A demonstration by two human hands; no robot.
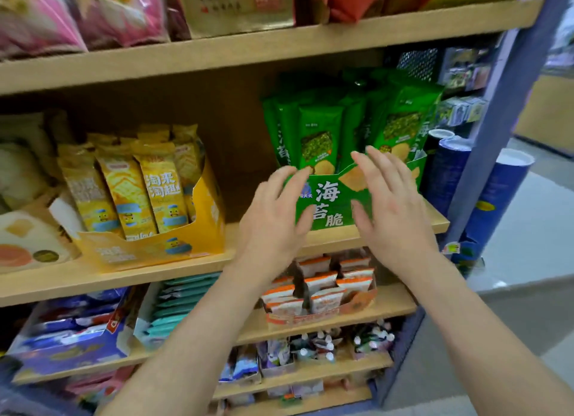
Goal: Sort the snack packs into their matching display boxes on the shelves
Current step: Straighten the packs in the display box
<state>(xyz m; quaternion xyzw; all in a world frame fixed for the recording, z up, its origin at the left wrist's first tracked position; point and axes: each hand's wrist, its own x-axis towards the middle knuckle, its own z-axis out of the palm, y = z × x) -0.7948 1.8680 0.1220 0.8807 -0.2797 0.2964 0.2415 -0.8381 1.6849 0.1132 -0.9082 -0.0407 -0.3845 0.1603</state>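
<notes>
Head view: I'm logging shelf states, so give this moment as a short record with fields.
left hand: open, fingers spread, before green display box
right hand: open, before the same box
green display box: on shelf, holds upright green packs
yellow display box: same shelf, to the left, holds yellow packs
held: nothing

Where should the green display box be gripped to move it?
By its side walls, from the front: left hand on the left wall, right hand on the right. Upright packs fill the open top of the green display box, leaving no grip there.
</notes>
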